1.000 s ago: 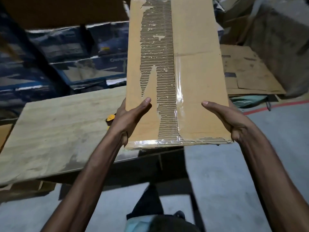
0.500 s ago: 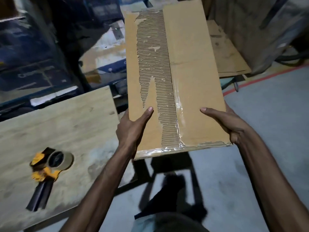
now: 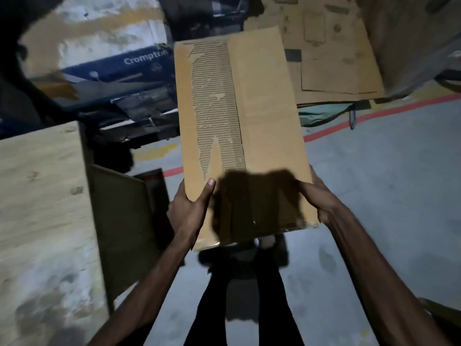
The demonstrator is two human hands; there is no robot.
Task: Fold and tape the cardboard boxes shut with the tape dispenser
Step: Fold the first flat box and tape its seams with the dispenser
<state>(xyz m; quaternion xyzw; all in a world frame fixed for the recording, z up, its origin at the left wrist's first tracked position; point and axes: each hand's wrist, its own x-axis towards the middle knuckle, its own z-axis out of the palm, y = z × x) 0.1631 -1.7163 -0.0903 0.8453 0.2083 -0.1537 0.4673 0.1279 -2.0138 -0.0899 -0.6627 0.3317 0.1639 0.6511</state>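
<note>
I hold a long brown cardboard box [image 3: 264, 116] out in front of me over the floor. Its top face has a torn strip of bare corrugation down the middle-left and clear tape at the near end. My left hand [image 3: 192, 211] grips the near left edge, thumb on top. My right hand [image 3: 321, 198] grips the near right edge with fingers wrapped under. A dark shadow covers the near end of the box. The tape dispenser is not in view.
A plywood table [image 3: 42, 208] fills the left side, with a brown cardboard sheet [image 3: 122, 221] leaning against its side. Flattened cartons [image 3: 334, 51] lie at the back right, and a blue printed box [image 3: 119, 66] at the back left. A red line [image 3: 374, 113] crosses the grey floor.
I have turned right, away from the table; the tape dispenser has left the view. The box has moved with me, now over the floor, still gripped by both hands.
</note>
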